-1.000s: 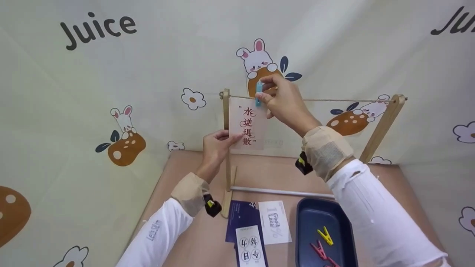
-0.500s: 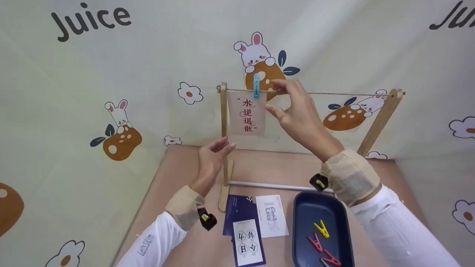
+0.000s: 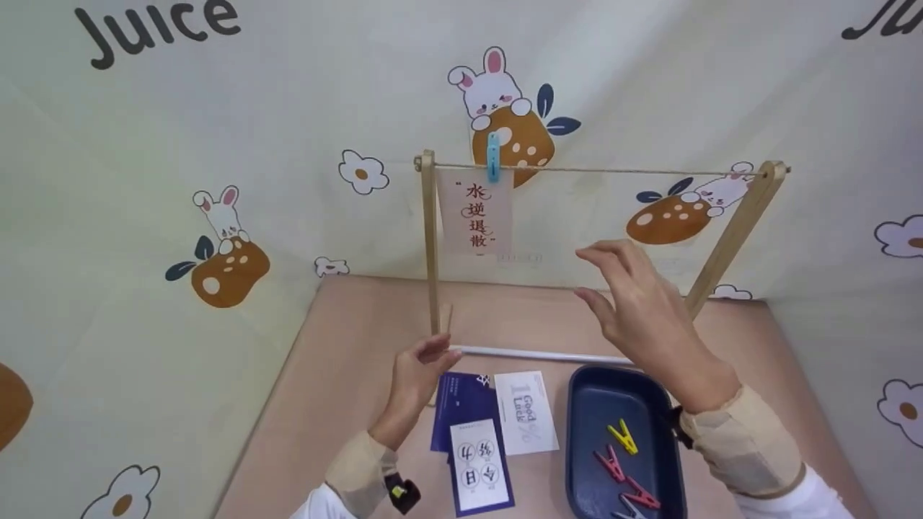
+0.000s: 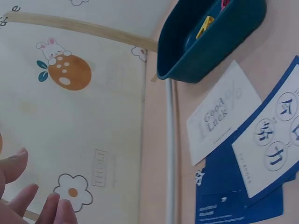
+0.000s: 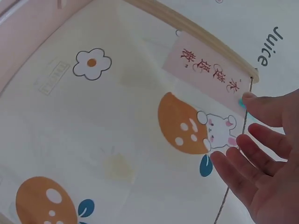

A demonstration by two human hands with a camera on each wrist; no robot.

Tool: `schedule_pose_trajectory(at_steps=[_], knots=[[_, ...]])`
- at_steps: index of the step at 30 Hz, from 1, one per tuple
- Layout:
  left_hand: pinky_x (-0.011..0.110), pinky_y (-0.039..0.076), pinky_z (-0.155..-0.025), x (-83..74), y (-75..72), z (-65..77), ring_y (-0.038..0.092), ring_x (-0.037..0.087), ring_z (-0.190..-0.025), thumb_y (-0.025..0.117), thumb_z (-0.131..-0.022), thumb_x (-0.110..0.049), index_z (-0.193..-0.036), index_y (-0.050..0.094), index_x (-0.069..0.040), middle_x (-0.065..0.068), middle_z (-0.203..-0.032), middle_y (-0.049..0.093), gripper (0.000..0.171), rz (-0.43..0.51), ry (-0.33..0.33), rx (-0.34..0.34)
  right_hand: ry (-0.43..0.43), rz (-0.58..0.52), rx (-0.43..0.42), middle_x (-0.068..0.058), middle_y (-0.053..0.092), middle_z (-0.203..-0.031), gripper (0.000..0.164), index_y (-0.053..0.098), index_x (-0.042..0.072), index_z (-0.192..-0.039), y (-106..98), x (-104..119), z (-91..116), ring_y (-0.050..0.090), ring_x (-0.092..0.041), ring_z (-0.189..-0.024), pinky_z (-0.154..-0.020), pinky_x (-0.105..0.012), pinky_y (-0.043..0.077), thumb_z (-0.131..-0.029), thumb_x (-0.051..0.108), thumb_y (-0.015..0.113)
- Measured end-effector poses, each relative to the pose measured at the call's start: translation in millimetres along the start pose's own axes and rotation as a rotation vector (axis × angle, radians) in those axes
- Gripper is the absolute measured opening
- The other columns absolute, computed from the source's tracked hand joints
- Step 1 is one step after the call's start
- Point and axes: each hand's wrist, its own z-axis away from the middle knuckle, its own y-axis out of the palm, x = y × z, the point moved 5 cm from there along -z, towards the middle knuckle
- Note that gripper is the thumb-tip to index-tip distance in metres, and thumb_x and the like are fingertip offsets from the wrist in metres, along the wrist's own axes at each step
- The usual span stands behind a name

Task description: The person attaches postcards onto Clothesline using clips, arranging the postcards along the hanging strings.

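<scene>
A pink card (image 3: 477,220) with red characters hangs from a string (image 3: 613,170), clipped by a light blue clothespin (image 3: 493,157) near the left post. Below it, my left hand (image 3: 420,375) is in front of the foot of that post, fingers relaxed and holding nothing. My right hand (image 3: 649,317) is in the air to the right of the card, thumb and fingers spread apart, nothing between them. In the right wrist view the fingers (image 5: 261,144) are loosely extended, and the thumb overlaps part of the clothespin.
The wooden frame's posts (image 3: 735,238) and white crossbar (image 3: 541,355) stand on the table. In front lie a dark blue card (image 3: 461,404), a "Good Luck" card (image 3: 526,414) and a white-and-blue card (image 3: 481,465). A navy tray (image 3: 588,432) holds several clothespins (image 3: 624,437).
My right hand let go of the blue clothespin and moved down to the right. My left hand released the card and dropped lower. The card now hangs from the string by the clothespin.
</scene>
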Motion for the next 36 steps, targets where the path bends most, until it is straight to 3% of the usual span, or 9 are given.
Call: schedule_pose_trajectory(at_steps=[6,14,22,27,36], knots=[[0.023,0.053,-0.074,24.1,9.9,14.8,0.065,0.024,-0.09,0.075,-0.075,-0.018,-0.109,0.064,-0.002,0.015,-0.104,0.067,0.04,-0.078,0.028,0.041,0.029,0.042,-0.055,-0.011,0.055,-0.11,0.043,0.057,0.005,-0.116,3,-19,36,0.056,-0.023,-0.091,-0.06,-0.038,0.052,-0.077,0.013,0.073],[0.018,0.05,-0.068,30.3,40.8,37.1,0.064,0.02,-0.083,0.074,-0.074,-0.022,-0.109,0.064,-0.006,0.012,-0.105,0.066,0.04,-0.19,0.153,0.094,0.115,0.085,-0.077,-0.011,0.057,-0.105,0.044,0.06,0.004,-0.113,16,-41,72,0.058,-0.025,-0.089,-0.064,-0.043,0.052,-0.074,0.014,0.076],[0.022,0.05,-0.064,35.5,67.9,47.7,0.064,0.016,-0.079,0.076,-0.072,-0.028,-0.106,0.066,-0.011,0.005,-0.1,0.066,0.04,-0.413,0.22,0.068,0.172,0.141,-0.041,-0.01,0.059,-0.1,0.041,0.062,0.005,-0.109,41,-63,115,0.059,-0.025,-0.085,-0.064,-0.041,0.053,-0.071,0.012,0.078],[0.025,0.047,-0.06,49.1,79.7,47.4,0.062,0.016,-0.076,0.078,-0.068,-0.03,-0.101,0.068,-0.014,0.004,-0.091,0.065,0.038,-0.5,0.178,0.03,0.214,0.134,-0.003,-0.01,0.058,-0.098,0.04,0.062,0.006,-0.107,58,-74,139,0.059,-0.025,-0.084,-0.064,-0.04,0.052,-0.071,0.012,0.078],[0.033,0.049,-0.063,83.8,92.3,44.6,0.061,0.017,-0.077,0.08,-0.066,-0.032,-0.1,0.067,-0.01,0.005,-0.087,0.064,0.042,-0.542,0.03,-0.026,0.254,0.129,0.053,-0.013,0.058,-0.099,0.041,0.06,0.007,-0.108,82,-89,172,0.06,-0.028,-0.085,-0.066,-0.044,0.051,-0.071,0.014,0.078]])
